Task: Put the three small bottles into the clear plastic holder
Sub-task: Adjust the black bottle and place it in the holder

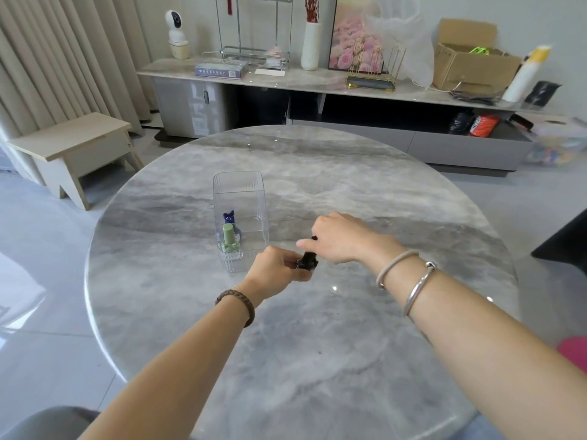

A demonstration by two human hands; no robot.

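Note:
A clear ribbed plastic holder (251, 185) stands on the round marble table (317, 344). Inside it, at the left, a green bottle (229, 238) stands in front of a dark blue bottle (228, 216). Just right of the holder's near corner, both hands meet on a small black bottle (307, 259). My left hand (275, 266) grips its base from below. My right hand (338, 238) closes around its cap from above. Most of the black bottle is hidden by my fingers.
A wooden stool (73, 150) stands on the floor to the left. Behind the table runs a long low sideboard (317, 81) with a white vase, a wire rack, a cardboard box and a white camera. A pink item (575, 352) shows at the right edge.

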